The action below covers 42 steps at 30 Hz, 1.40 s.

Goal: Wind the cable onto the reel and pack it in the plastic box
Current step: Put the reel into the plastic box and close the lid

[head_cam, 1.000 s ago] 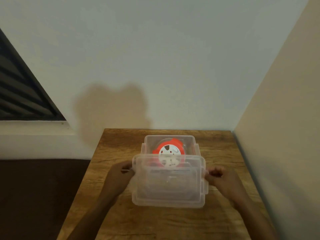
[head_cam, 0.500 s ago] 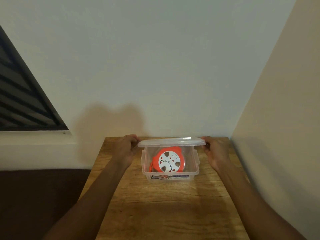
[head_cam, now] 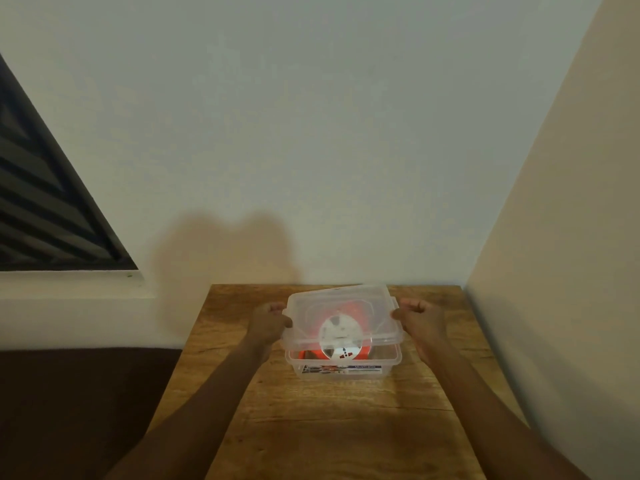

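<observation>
I have the clear lid [head_cam: 341, 315] pinched at both short ends: my left hand [head_cam: 268, 323] grips its edge at nine o'clock, my right hand [head_cam: 420, 318] grips the opposite edge at three o'clock, fingers curled tight on each side. The lid sits over the clear plastic box [head_cam: 343, 363], which stands on the wooden table [head_cam: 332, 427] near its far edge, at twelve o'clock from me. The lid looks tilted, its near edge over the box's front rim and its far edge raised toward the wall; I cannot tell whether any side has seated yet.

To finish this well, I judge I should square the lid's corners over the box's corners first, lower it level, then press down evenly along both ends so neither side pops up. Pressing one hand before the other would likely skew it. If there are side clips under my fingers, they are hidden from me here.

The orange cable reel [head_cam: 341, 336], with its white face toward me, stands inside the box, directly between my two hands and below the lid. No loose cable shows outside the box, so the winding appears done.
</observation>
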Motion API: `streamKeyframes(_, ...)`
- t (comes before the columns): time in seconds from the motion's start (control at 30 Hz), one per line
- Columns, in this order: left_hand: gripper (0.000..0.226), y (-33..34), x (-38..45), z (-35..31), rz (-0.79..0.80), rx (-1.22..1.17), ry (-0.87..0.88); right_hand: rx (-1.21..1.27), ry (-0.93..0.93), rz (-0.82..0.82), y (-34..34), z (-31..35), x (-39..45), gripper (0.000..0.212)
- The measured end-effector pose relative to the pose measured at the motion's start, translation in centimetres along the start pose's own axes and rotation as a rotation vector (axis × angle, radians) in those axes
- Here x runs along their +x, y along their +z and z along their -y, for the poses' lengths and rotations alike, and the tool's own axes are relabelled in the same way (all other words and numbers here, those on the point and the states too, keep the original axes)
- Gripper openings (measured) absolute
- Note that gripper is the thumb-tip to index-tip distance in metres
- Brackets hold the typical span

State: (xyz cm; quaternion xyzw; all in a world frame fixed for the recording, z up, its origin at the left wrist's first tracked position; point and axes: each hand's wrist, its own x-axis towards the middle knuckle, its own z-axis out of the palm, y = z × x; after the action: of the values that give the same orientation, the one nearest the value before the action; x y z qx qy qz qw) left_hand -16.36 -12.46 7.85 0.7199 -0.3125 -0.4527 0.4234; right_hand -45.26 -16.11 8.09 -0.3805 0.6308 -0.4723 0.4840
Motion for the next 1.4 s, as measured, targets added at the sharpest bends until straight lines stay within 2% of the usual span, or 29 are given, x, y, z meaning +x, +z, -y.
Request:
streamKeyframes(0.17,0.051,-0.2,1.2,0.8,-0.045,0.099,0.054,-0.228,-0.056,-0.027,0.0,-1.9,-0.1,0.030)
streamKeyframes(0.33,0.037,-0.1,1.5,1.8,-0.049,0.216,0.110,-0.366,-0.154,-0.009,0.2,-2.9,-0.6,0.033)
streamKeyframes(0.53,0.027,0.0,1.7,1.9,-0.059,0.250,0.177,-0.359,-0.110,-0.011,-0.2,-4.6,-0.4,0.020)
streamKeyframes(0.67,0.031,-0.1,2.2,2.1,-0.079,0.326,0.203,-0.388,-0.182,-0.039,-0.1,-5.4,-1.1,0.027)
streamKeyframes(0.77,0.034,0.8,2.4,2.2,-0.061,0.532,0.352,-0.552,-0.321,-0.058,0.5,-6.0,-2.1,0.030)
streamKeyframes(0.83,0.032,2.0,2.6,1.8,-0.019,0.647,0.490,-0.706,-0.331,-0.056,1.0,-5.8,-2.3,0.033)
streamKeyframes(0.9,0.038,3.1,3.0,1.4,0.032,0.757,0.565,-0.832,-0.343,-0.044,1.9,-5.3,-2.2,0.039)
streamKeyframes(0.97,0.056,4.0,3.5,1.7,0.062,0.919,0.566,-0.945,-0.436,-0.032,3.0,-4.4,-1.4,0.053)
streamKeyframes(1.07,0.071,5.0,3.7,3.3,0.040,1.034,0.514,-1.152,-0.598,0.112,5.0,-2.5,1.0,0.060)
streamKeyframes(1.23,0.073,5.5,3.8,4.6,-0.009,1.059,0.538,-1.321,-0.458,0.355,6.6,-2.0,6.0,0.081)
streamKeyframes(1.4,0.071,5.6,3.8,4.6,-0.028,1.088,0.537,-1.341,-0.504,0.322,6.8,-4.3,7.5,0.098)
